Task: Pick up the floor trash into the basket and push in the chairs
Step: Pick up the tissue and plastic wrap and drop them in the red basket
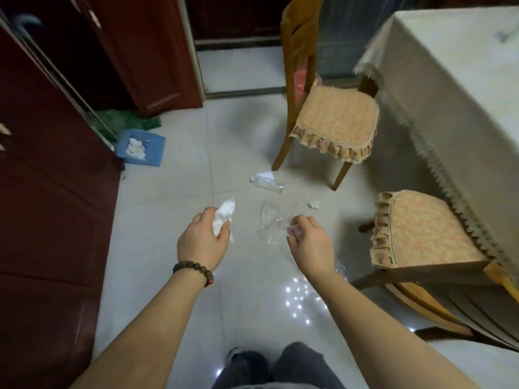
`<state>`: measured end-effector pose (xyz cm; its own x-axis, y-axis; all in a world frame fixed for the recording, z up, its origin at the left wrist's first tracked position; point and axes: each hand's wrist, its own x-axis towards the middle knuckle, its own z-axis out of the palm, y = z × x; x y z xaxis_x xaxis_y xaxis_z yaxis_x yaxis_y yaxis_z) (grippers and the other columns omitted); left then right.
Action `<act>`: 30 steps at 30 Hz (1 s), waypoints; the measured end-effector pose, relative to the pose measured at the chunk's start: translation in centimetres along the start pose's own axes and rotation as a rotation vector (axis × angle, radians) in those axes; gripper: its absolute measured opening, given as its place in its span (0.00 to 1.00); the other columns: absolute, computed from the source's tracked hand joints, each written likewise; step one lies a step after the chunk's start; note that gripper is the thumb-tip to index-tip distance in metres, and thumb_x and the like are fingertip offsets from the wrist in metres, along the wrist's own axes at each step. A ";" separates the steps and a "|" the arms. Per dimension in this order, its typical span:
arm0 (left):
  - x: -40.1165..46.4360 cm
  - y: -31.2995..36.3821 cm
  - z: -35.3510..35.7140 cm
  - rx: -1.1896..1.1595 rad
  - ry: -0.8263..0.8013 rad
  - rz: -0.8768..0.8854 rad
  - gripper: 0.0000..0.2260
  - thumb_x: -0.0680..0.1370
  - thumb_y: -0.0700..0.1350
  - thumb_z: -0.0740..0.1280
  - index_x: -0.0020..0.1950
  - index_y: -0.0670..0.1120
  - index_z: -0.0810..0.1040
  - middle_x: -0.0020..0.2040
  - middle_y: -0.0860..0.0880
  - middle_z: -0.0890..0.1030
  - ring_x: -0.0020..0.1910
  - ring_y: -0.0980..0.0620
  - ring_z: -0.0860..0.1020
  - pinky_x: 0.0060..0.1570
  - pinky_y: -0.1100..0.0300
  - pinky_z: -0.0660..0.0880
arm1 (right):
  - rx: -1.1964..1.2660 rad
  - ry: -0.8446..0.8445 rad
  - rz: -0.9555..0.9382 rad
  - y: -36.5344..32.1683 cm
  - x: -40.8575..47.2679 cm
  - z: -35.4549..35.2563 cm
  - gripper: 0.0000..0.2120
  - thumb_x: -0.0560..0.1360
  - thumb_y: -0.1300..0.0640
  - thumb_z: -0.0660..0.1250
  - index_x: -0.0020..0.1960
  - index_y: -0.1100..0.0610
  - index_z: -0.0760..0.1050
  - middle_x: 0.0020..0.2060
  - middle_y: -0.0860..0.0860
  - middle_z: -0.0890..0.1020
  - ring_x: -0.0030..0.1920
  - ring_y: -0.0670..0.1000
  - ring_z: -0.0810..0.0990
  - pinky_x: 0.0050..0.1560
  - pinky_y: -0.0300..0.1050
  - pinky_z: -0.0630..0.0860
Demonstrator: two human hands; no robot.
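Now | left hand (200,242) grips crumpled tissue (223,217) (soft) | right hand (307,242) pinches crinkly clear plastic (271,223)

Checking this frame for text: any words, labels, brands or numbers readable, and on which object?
None can be read.
Plastic bottle on the floor: no label text can be made out; too small and blurred.
Blue basket, crumpled paper in the left hand, clear plastic in the right hand: no print visible.
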<state>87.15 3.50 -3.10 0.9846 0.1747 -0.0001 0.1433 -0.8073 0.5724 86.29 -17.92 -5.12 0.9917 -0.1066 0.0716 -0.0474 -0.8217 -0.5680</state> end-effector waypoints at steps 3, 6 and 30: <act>2.8 -1.1 -1.7 0.004 -0.007 -0.010 0.12 0.77 0.52 0.62 0.56 0.47 0.74 0.49 0.45 0.79 0.45 0.42 0.78 0.44 0.49 0.78 | 0.008 0.008 0.003 -2.2 3.0 0.5 0.07 0.74 0.57 0.65 0.51 0.58 0.75 0.47 0.57 0.78 0.45 0.61 0.77 0.41 0.48 0.71; 6.7 -1.6 -2.8 0.011 -0.002 -0.017 0.11 0.77 0.52 0.62 0.55 0.48 0.74 0.48 0.46 0.79 0.45 0.42 0.78 0.43 0.49 0.77 | 0.006 0.030 -0.001 -3.9 7.3 1.1 0.07 0.73 0.59 0.66 0.51 0.58 0.75 0.46 0.57 0.78 0.44 0.61 0.77 0.40 0.50 0.73; 63.5 5.5 -1.5 0.089 0.044 0.028 0.12 0.78 0.50 0.63 0.60 0.47 0.73 0.50 0.45 0.79 0.44 0.44 0.77 0.38 0.58 0.70 | 0.054 0.028 0.001 -12.3 63.0 9.6 0.09 0.72 0.61 0.66 0.52 0.58 0.74 0.48 0.57 0.79 0.46 0.61 0.77 0.43 0.53 0.75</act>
<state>150.35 11.04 1.26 0.9833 0.1744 0.0521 0.1260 -0.8589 0.4963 150.47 -9.20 -1.50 0.9879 -0.1241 0.0931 -0.0415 -0.7899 -0.6118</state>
